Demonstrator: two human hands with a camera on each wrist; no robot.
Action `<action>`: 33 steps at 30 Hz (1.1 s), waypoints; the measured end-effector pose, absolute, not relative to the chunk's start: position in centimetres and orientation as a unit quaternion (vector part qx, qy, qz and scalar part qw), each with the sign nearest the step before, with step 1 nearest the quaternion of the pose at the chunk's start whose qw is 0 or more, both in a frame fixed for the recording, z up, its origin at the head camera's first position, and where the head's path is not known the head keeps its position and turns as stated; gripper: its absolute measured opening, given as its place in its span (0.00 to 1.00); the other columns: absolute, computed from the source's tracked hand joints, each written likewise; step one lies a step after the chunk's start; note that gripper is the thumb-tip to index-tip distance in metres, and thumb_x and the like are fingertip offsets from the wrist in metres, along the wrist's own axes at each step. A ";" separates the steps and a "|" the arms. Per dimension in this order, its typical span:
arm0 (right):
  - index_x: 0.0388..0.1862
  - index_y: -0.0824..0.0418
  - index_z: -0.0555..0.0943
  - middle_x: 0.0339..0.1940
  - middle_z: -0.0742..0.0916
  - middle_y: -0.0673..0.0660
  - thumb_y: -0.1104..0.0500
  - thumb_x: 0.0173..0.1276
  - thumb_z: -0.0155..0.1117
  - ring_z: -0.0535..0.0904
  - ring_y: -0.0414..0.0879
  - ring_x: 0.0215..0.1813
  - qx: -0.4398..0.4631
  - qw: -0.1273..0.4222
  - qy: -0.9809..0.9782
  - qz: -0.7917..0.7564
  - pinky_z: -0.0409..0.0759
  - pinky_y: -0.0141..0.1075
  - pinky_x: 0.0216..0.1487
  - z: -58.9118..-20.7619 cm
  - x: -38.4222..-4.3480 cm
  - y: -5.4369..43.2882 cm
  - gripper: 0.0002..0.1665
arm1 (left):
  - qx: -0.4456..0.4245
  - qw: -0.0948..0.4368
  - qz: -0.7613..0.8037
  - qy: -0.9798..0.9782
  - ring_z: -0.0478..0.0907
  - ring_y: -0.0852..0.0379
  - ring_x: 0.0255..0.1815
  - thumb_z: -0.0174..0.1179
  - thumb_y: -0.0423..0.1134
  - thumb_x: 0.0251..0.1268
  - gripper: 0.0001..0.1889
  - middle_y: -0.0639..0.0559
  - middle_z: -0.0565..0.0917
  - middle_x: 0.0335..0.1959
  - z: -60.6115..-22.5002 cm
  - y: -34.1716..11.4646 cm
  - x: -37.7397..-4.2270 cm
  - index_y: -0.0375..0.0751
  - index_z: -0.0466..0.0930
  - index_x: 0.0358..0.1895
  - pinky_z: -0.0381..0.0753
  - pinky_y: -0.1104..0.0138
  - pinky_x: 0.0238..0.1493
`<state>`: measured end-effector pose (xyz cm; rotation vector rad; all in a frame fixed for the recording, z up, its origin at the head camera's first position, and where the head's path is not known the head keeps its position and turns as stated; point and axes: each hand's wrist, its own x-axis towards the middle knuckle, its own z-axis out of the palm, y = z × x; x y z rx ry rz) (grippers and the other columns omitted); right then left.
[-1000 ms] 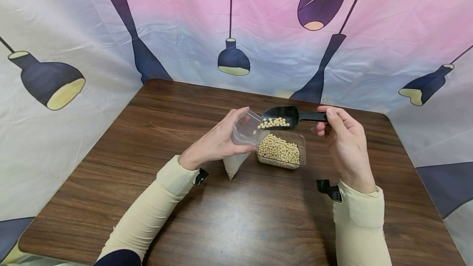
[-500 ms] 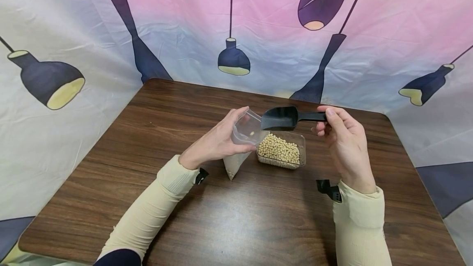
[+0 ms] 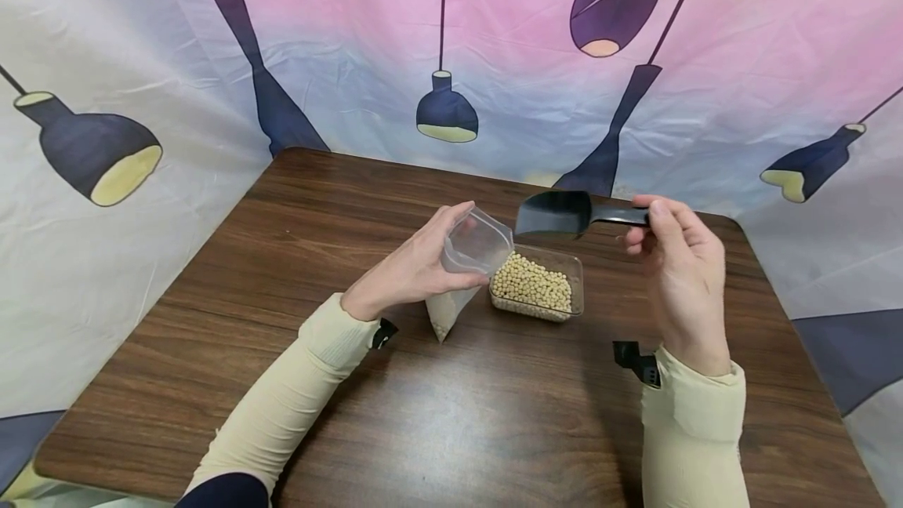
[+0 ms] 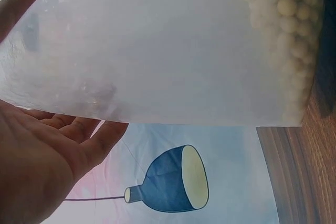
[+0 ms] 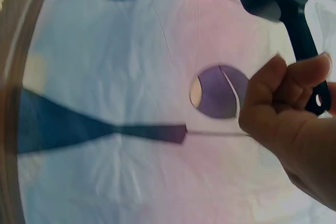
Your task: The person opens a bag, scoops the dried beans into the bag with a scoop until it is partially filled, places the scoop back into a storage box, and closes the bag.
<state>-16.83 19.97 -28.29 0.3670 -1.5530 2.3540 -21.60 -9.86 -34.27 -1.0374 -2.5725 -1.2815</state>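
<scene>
My left hand [image 3: 416, 261] holds a translucent plastic bag [image 4: 173, 51] near its top, thumb and fingers spread round the gaping mouth. Pale soybeans [image 4: 294, 24] fill the bottom corner of the bag, seen through its wall in the left wrist view. In my right hand [image 3: 680, 273] is the handle of a black scoop [image 3: 553, 212], pinched between thumb and fingers. No beans show in the scoop's bowl, which hangs just right of the bag mouth and above a clear plastic container [image 3: 580, 288] with more soybeans [image 3: 531, 282] inside.
A dark wooden table [image 3: 451, 414] lies under everything. Behind it hangs a cloth backdrop [image 3: 522, 38] printed with lamps, reaching the table's far edge. The bean container stands close to the right of the bag.
Beans in the scoop have gone out toward the bag mouth, leaving its bowl bare. My right hand has drawn the scoop right and slightly up, away from the bag. The left hand stays put.
</scene>
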 end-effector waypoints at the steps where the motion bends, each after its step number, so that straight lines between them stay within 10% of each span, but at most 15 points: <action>1: 0.50 0.79 0.77 0.27 0.82 0.60 0.62 0.73 0.57 0.79 0.47 0.30 0.115 0.172 -0.549 0.810 0.79 0.31 0.35 -28.2 -16.8 20.2 0.18 | -0.341 0.046 -0.418 -0.841 0.69 0.54 0.63 0.75 0.45 0.51 0.51 0.46 0.71 0.60 -34.3 -9.9 -21.7 0.36 0.51 0.74 0.74 0.61 0.58; 6: 0.47 0.72 0.82 0.28 0.82 0.59 0.57 0.71 0.60 0.78 0.46 0.29 0.029 0.252 -0.664 0.703 0.77 0.29 0.33 -28.0 -16.7 21.3 0.18 | -0.341 0.054 -0.423 -0.838 0.70 0.52 0.62 0.75 0.43 0.50 0.51 0.44 0.72 0.59 -34.4 -10.2 -21.9 0.36 0.52 0.73 0.73 0.58 0.58; 12: 0.50 0.59 0.82 0.28 0.82 0.52 0.47 0.76 0.51 0.74 0.43 0.26 -0.023 0.192 -0.874 0.447 0.70 0.29 0.25 -29.2 -16.7 21.9 0.20 | -0.331 0.035 -0.428 -0.840 0.69 0.54 0.62 0.75 0.47 0.51 0.51 0.47 0.72 0.60 -34.5 -10.1 -21.9 0.38 0.51 0.74 0.73 0.59 0.59; 33: 0.47 0.70 0.79 0.19 0.77 0.58 0.60 0.77 0.41 0.65 0.48 0.12 -0.012 0.130 -0.952 0.277 0.64 0.38 0.14 -33.3 -17.5 20.2 0.20 | -0.320 0.035 -0.429 -0.844 0.70 0.54 0.61 0.75 0.47 0.51 0.51 0.47 0.72 0.59 -34.2 -10.3 -22.0 0.37 0.52 0.74 0.73 0.59 0.58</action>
